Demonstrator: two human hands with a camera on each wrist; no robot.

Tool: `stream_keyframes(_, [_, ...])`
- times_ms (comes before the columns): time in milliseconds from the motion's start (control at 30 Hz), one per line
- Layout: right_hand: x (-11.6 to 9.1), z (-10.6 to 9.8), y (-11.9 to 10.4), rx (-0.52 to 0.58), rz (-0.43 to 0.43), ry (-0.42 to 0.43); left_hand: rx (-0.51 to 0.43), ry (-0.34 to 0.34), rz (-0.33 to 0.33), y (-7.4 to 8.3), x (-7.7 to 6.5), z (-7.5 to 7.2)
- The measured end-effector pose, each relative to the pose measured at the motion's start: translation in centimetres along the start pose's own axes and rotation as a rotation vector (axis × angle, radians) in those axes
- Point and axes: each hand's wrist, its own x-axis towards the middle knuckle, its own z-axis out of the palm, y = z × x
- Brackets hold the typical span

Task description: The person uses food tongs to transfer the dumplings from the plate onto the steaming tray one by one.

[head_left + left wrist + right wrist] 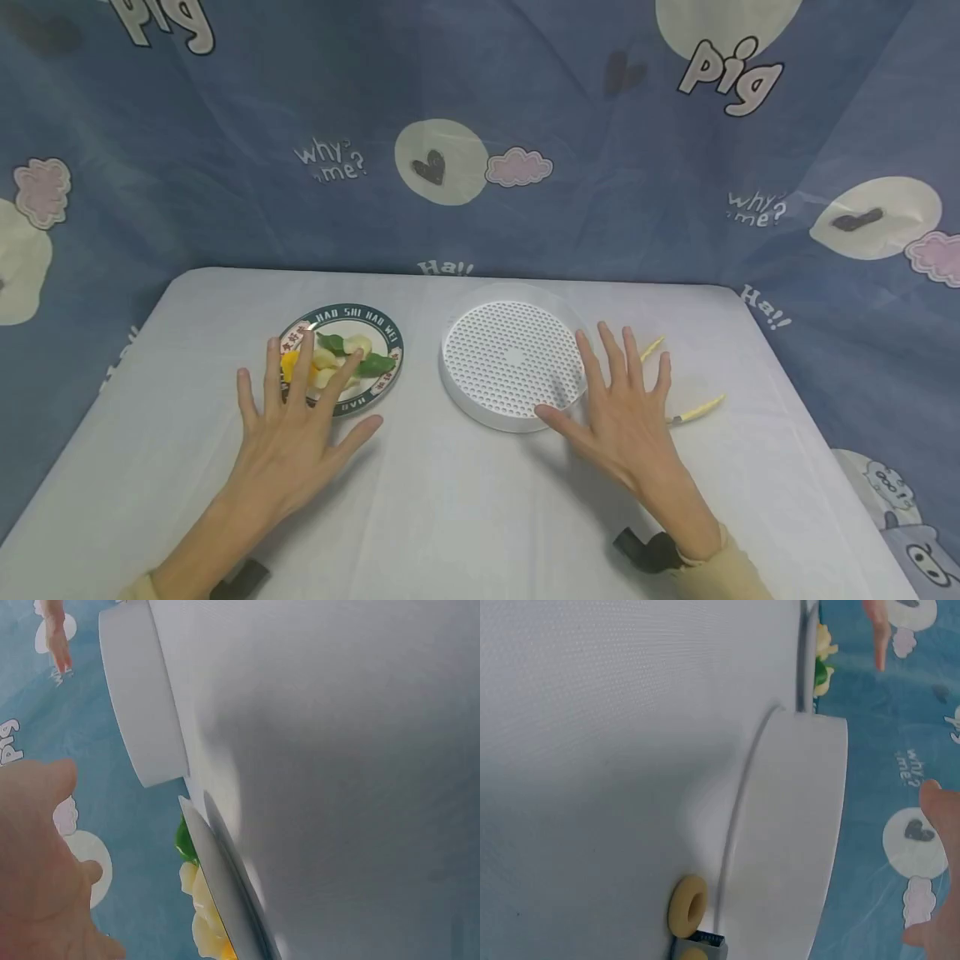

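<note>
In the head view the left hand [288, 446] hovered with its fingers spread wide, overlapping the near side of the green-rimmed plate [345, 313], which sat at nine o'clock from the white perforated tray [513, 358] and bore green leaves [377, 365], pale pieces [358, 344] and a yellow piece [288, 365]; the right hand [628, 421], its grip equally wide, stood at four o'clock from the tray, overlapping its edge and partly hiding a yellow-ended tool [701, 410] on the white tabletop [450, 517]. In the left wrist view the left hand showed at eight o'clock, apart from the plate at six o'clock, while the tray's side wall lay at ten o'clock; how wide those fingers stood could not be told from that angle. In the right wrist view the right hand came in at four o'clock, apart from the tray wall, its spread cut off by the frame, and a yellow ring [678, 911] lay just beside the tray's base near six o'clock
</note>
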Motion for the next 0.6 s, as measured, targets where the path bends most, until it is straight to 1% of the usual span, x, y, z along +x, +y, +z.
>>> stream_keyframes(133, [-0.2, -0.2, 0.2, 0.001, 0.015, -0.013, -0.026, -0.007, 0.018, -0.2, -0.2, 0.0])
stream_keyframes(233, [-0.4, -0.3, 0.4, 0.009, 0.034, -0.020, -0.051, 0.009, 0.036, -0.4, -0.4, -0.1])
stream_keyframes(333, [-0.8, -0.5, 0.8, 0.013, 0.057, -0.034, -0.070, 0.056, 0.066, -0.6, -0.5, -0.1])
stream_keyframes(433, [-1.3, -0.5, 1.2, 0.007, 0.072, -0.047, -0.104, 0.128, 0.087, -0.9, -0.5, -0.2])
stream_keyframes(500, [-1.6, -0.5, 1.5, -0.004, 0.075, -0.049, -0.126, 0.169, 0.075, -1.0, -0.6, -0.3])
stream_keyframes(600, [-1.8, -0.5, 1.7, -0.010, 0.085, -0.052, -0.163, 0.207, 0.014, -1.2, -0.7, -0.4])
